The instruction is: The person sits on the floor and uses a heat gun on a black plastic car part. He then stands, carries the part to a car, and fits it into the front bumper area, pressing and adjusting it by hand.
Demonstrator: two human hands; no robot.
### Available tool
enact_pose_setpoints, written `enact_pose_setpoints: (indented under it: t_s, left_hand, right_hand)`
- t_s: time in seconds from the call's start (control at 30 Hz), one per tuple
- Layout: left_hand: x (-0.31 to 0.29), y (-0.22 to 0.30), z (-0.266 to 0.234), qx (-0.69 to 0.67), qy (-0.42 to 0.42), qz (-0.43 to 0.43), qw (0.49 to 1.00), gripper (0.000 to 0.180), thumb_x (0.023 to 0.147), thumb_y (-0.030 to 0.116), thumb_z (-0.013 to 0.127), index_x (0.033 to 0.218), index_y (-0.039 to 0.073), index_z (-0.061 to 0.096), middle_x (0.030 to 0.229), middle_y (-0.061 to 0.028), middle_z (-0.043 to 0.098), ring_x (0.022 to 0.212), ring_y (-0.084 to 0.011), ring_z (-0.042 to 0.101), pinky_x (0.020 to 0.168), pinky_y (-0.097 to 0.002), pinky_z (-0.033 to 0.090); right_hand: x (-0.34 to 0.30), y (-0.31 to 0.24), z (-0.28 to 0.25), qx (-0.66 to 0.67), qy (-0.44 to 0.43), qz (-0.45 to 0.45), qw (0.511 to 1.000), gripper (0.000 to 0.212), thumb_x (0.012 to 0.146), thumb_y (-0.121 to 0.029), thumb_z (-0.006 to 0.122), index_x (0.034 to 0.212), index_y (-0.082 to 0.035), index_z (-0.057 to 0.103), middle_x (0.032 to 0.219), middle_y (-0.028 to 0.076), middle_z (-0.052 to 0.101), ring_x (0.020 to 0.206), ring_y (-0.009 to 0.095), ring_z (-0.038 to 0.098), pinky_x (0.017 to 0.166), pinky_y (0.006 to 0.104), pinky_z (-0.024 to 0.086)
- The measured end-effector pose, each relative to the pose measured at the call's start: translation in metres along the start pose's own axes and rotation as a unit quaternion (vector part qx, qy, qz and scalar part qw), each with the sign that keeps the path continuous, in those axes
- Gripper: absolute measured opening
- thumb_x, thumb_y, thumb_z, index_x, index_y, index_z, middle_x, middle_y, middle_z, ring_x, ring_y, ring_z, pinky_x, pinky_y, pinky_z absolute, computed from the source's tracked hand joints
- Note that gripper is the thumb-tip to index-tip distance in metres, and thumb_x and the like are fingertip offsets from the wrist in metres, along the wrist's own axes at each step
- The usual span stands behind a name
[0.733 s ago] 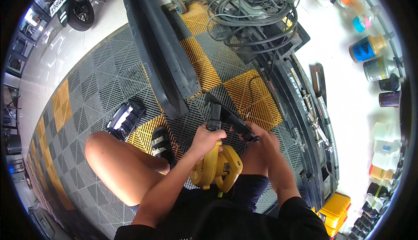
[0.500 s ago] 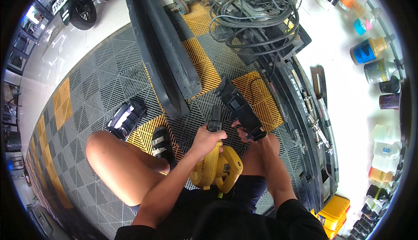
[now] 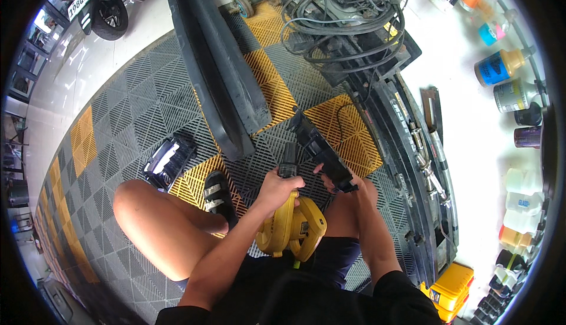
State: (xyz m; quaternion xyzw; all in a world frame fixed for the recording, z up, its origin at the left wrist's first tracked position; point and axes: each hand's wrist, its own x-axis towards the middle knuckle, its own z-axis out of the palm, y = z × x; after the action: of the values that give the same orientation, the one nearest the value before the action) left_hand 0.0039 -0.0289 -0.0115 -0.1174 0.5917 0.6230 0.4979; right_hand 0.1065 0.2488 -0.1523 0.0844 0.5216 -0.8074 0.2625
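My left hand [image 3: 278,190] grips a yellow handheld blower [image 3: 300,229] by its top, near my lap. The blower's short black nozzle [image 3: 288,158] points forward, away from me. In my right hand [image 3: 355,181] is a long black plastic car part [image 3: 324,155], tilted with its far end up and to the left. Fingers show along the part's left side while the rest of the hand is partly behind it. The nozzle sits just left of the part, apart from it.
A glossy black part [image 3: 170,161] lies by my left knee. Long black trim panels [image 3: 221,77] stretch ahead. Coiled hoses [image 3: 354,30] and long bars [image 3: 407,171] lie to the right, with bottles [image 3: 500,67] beyond. A yellow case [image 3: 453,286] is at lower right.
The black plastic part has turned slightly in my right hand, showing more of its narrow side. My left hand and the blower stay almost where they were.
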Motion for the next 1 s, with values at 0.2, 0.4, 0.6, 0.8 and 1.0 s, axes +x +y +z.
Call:
enact_pose_setpoints:
  t_s: [0.2,0.4,0.6,0.8,1.0]
  left_hand:
    - [-0.001,0.000,0.000,-0.017,0.004,0.002,1.000,0.027,0.080,0.010,0.077,0.097,0.002,0.059,0.080,-0.0053,0.059,0.066,-0.0166,0.062,0.054,-0.0345,0.058]
    - [0.003,-0.001,-0.003,-0.008,-0.004,-0.001,1.000,0.026,0.080,0.010,0.078,0.097,0.002,0.060,0.080,-0.0051,0.059,0.065,-0.0171,0.062,0.054,-0.0351,0.058]
    - [0.005,-0.004,-0.005,-0.020,0.015,0.031,0.999,0.022,0.080,0.011,0.078,0.092,0.001,0.061,0.071,-0.0093,0.062,0.053,-0.0236,0.065,0.051,-0.0367,0.054]
    - [0.001,-0.001,-0.004,-0.023,0.012,0.032,0.999,0.022,0.081,0.011,0.077,0.093,0.001,0.063,0.074,-0.0085,0.062,0.054,-0.0219,0.063,0.051,-0.0364,0.055]
    - [0.001,0.005,-0.001,-0.020,-0.026,0.050,0.998,0.024,0.082,0.010,0.076,0.102,0.001,0.067,0.075,-0.0063,0.061,0.061,-0.0180,0.063,0.053,-0.0354,0.056]
  right_hand:
    - [0.010,0.026,-0.010,0.026,-0.038,-0.037,0.998,0.052,0.104,-0.030,0.060,0.143,0.002,0.050,0.071,0.000,0.053,0.058,0.013,0.053,0.051,0.0321,0.044]
    - [0.016,0.008,0.003,0.297,-0.185,0.053,0.935,0.053,0.108,-0.036,0.051,0.146,0.001,0.045,0.066,0.003,0.051,0.054,0.016,0.050,0.051,0.0327,0.041]
    - [0.030,0.003,0.021,0.391,-0.262,0.032,0.882,0.057,0.109,-0.040,0.044,0.145,0.004,0.047,0.069,0.003,0.052,0.055,0.016,0.052,0.052,0.0324,0.043]
    - [0.037,0.005,0.034,0.441,-0.260,0.032,0.859,0.052,0.107,-0.032,0.048,0.143,0.005,0.045,0.071,0.005,0.051,0.054,0.016,0.053,0.054,0.0329,0.045]
    - [0.043,0.016,0.044,0.466,-0.280,0.030,0.839,0.049,0.108,-0.031,0.044,0.142,0.004,0.048,0.071,0.004,0.051,0.054,0.016,0.051,0.051,0.0320,0.044]
